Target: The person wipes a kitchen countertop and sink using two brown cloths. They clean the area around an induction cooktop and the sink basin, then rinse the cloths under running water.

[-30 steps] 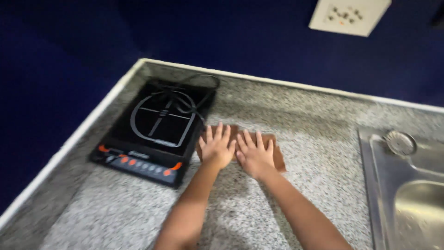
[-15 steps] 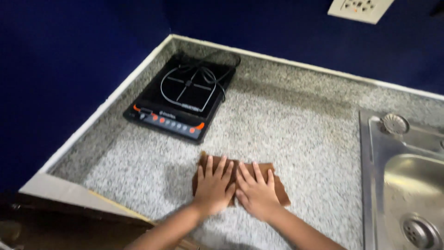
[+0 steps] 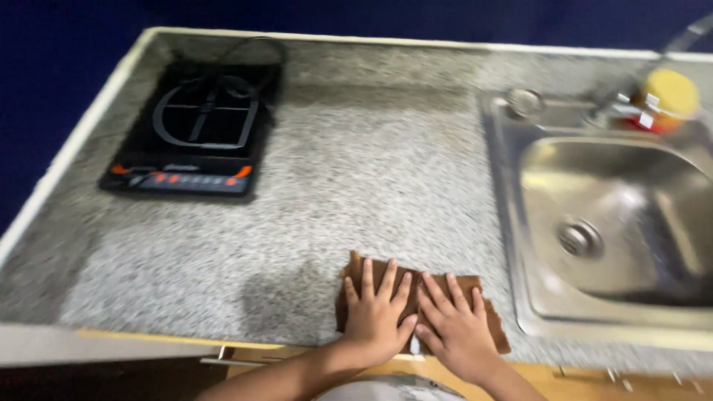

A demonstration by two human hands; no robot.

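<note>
Brown cloth (image 3: 453, 286) lies flat on the speckled granite desk (image 3: 356, 171), low in the frame near its front edge. The left hand (image 3: 375, 315) and right hand (image 3: 457, 330) press down on it side by side, palms flat, fingers spread, grasping nothing. Upper left sits a black induction cooktop (image 3: 197, 130). To the right lies a steel sink (image 3: 616, 215), a yellow-capped bottle (image 3: 665, 96) behind it.

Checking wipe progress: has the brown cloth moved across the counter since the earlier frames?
Yes. The brown cloth, earlier beside the induction cooktop, now lies at the counter's front edge, nearer the sink.
</note>
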